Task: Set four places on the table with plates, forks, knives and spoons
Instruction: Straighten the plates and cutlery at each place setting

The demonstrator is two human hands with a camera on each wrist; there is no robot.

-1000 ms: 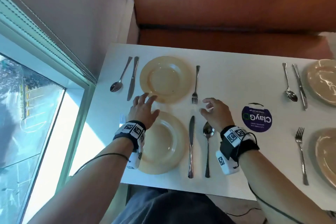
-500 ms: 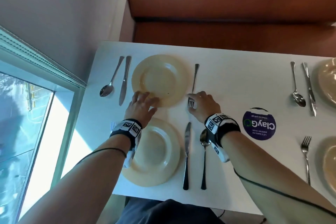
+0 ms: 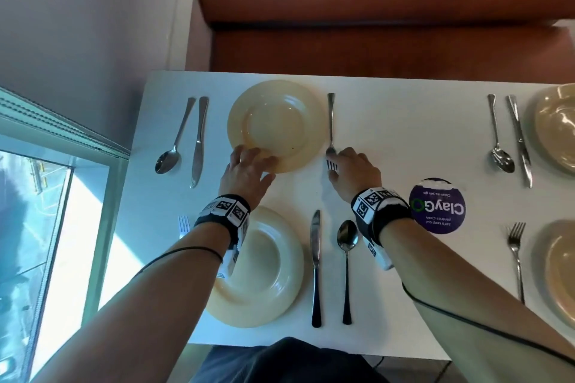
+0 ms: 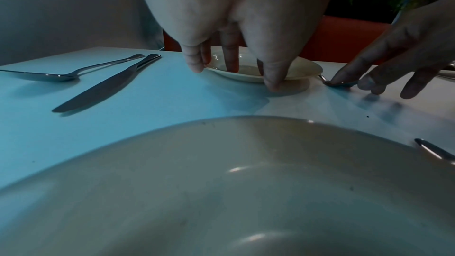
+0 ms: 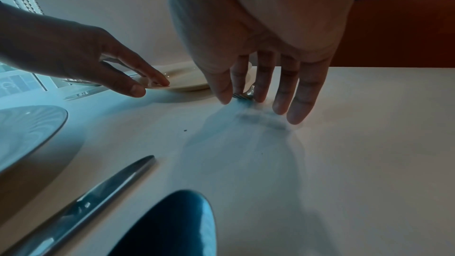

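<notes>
White table [image 3: 404,121] pushed against a grey wall, window on one side, red-brown bench seat [image 3: 373,40] across it. All four places look laid, so this reads as the final tidy-up: squaring the far setting on the window side.

Far plate [image 3: 275,124], cream, sits at the far edge. Left hand [image 3: 245,172] is on its near rim: in the left wrist view the fingers [image 4: 230,54] lie straight over the rim into the plate, thumb down on the table beside it. Relaxed and pressing, not closed round anything. Right hand [image 3: 354,169] is at the fork [image 3: 330,130] just beside that plate on the other side: tines point toward the person, and the right wrist view shows thumb and a fingertip [image 5: 261,85] touching the tine end. Other fingers hang straight. Looks like a nudge; cannot tell if it is really pinched.

Beyond the plate on the window side: spoon [image 3: 174,140] and knife [image 3: 199,140], side by side, apart from the plate.

Near setting: near plate [image 3: 273,267] under the left wrist, near knife [image 3: 315,267] and near spoon [image 3: 347,261] beside it, near fork [image 3: 184,224] mostly hidden by the left wrist.

Further along: round purple sticker [image 3: 437,205], then two more plates cut by the frame edge, each with cutlery near it.

Next move, my guess: slide the plate and fork a touch so they sit parallel and evenly spaced, then let go. Needs light flat pressure; a hard push would skate the fork or knock the plate off line.
</notes>
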